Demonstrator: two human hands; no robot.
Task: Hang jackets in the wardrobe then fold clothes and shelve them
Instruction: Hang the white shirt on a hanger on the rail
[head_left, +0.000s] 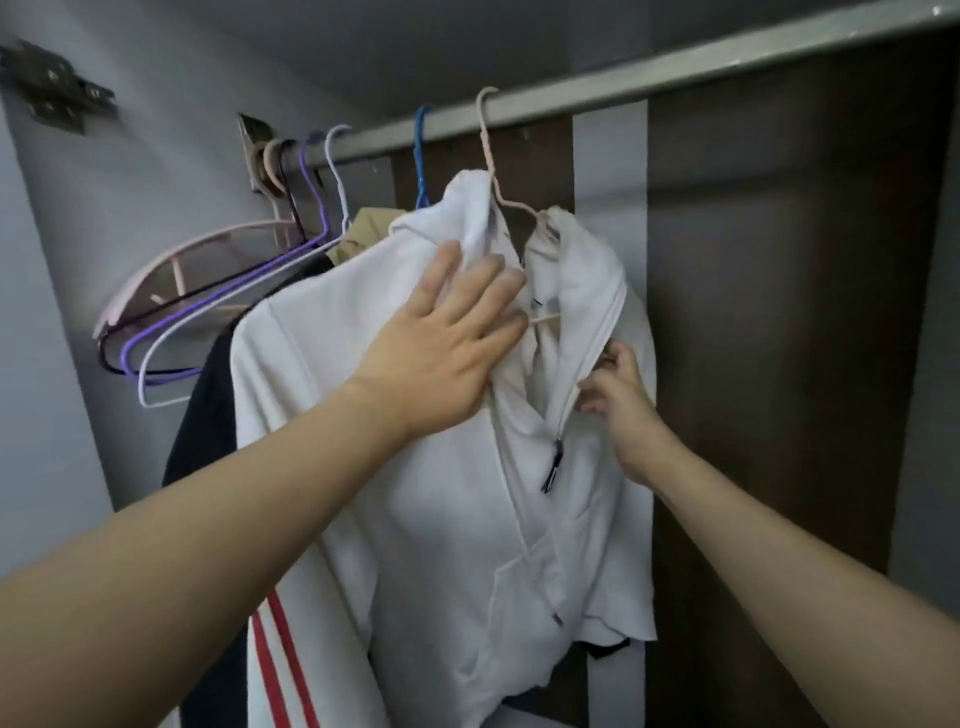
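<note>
White zip-front fabric jacket (415, 519) hangs lengthwise down from pale wire hanger (511, 208) – left hand (441, 338) flat, fingers straight on its collar; right hand (621, 400) just right, pinching zip edge

Spare hangers, a hinge and a striped back panel

A metal hinge (52, 85) sits high on the grey side wall (130, 182). At the far left end of the steel rail (675, 78), just beside its wall bracket (252, 140), four empty hangers hang bunched together and swung out to the left: a broad pink hanger (171, 254), a thin dark hanger (111, 364), a purple hanger (218, 283) and a white hanger (156, 402), nested one inside the next. Behind the rail, the dark brown back panel (779, 260) carries an upright white stripe (613, 171).
</note>
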